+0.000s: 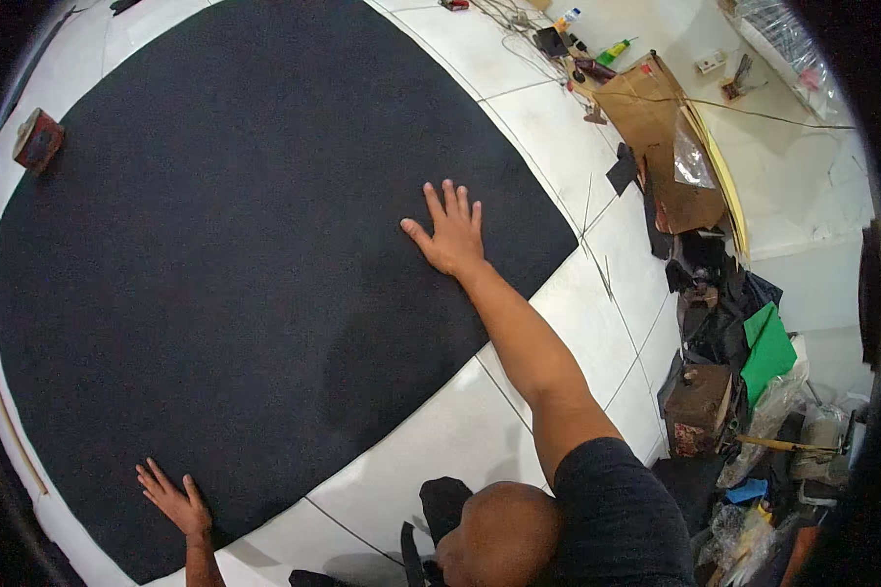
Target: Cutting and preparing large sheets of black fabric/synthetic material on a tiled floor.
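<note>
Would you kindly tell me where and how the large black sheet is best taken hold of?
I'd take the black sheet by its pointed right-hand corner, coming in low from the right over the white tile floor. The sheet lies flat there, so the right hand, resting palm-down nearby, would probably need to slip under the tip and pinch it.

The view's upper edge is cutting off the large, black, cloth-like sheet (264,215), which is hiding the white floor tiles (440,430) underneath. The bare left hand (176,504) and bare right hand (454,238) are hiding their palms. The lower edge is cropping the left forearm (204,565) and the black short sleeve (617,509). Small dark items (551,41) near the brown cardboard (646,110) are appearing too tiny to identify; crumpled black scraps (719,338) are hiding each other.
</note>
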A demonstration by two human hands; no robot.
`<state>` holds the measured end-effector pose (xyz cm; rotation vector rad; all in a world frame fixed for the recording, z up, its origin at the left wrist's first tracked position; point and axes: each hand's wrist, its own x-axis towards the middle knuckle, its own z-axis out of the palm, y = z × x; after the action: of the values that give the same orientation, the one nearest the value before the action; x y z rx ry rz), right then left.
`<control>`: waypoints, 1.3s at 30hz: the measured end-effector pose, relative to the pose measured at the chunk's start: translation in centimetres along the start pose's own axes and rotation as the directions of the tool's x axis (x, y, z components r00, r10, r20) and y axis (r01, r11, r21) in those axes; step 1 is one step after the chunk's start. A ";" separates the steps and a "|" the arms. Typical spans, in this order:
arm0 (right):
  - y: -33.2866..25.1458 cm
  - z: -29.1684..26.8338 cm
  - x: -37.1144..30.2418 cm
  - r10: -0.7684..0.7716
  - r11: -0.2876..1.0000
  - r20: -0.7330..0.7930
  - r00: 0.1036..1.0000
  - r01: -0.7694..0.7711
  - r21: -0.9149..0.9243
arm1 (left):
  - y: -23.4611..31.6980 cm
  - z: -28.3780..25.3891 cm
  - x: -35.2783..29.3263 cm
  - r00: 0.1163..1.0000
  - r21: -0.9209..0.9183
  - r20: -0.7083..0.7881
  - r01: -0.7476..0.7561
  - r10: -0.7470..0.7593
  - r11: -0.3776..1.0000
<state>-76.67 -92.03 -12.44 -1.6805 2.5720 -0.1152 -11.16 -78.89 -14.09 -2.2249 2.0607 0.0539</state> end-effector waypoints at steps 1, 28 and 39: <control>0.2 0.3 0.2 0.007 1.000 -0.018 1.000 -0.007 -0.001 | -0.4 -0.5 -0.1 1.000 0.010 0.004 0.017 -0.017 1.000; -3.2 -2.1 -19.9 -0.309 0.947 -0.037 0.950 0.311 0.084 | -10.0 -1.8 -8.7 0.916 -0.276 -0.120 0.340 -0.383 0.899; -3.0 -3.9 -20.1 -0.370 0.929 0.261 0.892 0.349 0.124 | -12.6 -2.5 -12.0 0.844 -0.306 0.102 0.530 -0.526 0.791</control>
<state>-66.27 -74.70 -8.00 -1.9658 2.0111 0.0104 0.32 -66.34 -9.69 -2.9111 1.4187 0.3808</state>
